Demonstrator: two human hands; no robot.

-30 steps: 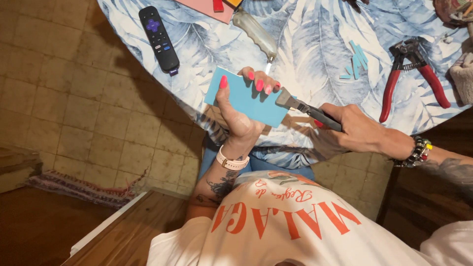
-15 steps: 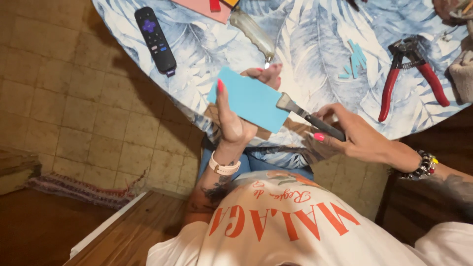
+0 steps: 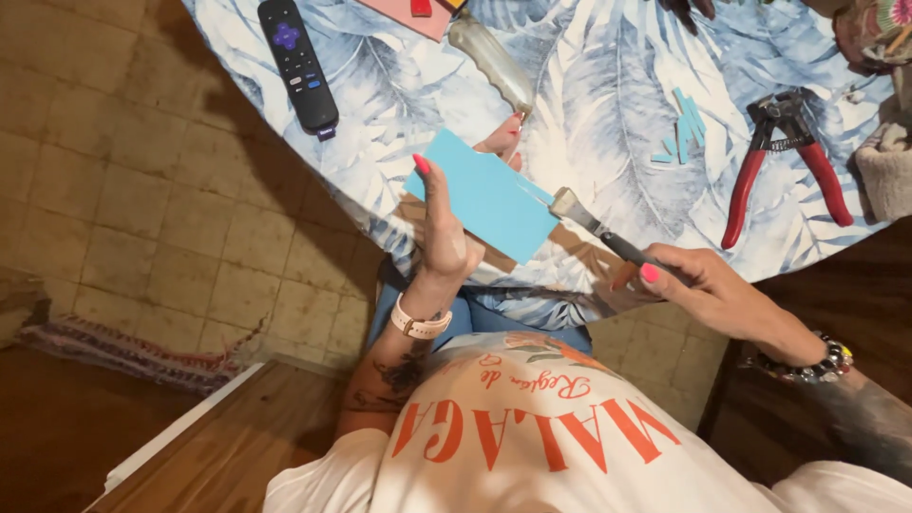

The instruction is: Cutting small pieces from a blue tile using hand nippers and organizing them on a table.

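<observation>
Left hand pinching blue card by its lower-left edge, above table rim. Right hand clenched on brush, bristles touching card's right edge; handle slanting down-right, away from card.

no packages, labels, signs, screens visible

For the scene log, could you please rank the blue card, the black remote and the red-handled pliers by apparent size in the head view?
1. blue card, though nearest the camera
2. red-handled pliers and black remote: too alike to rank
</observation>
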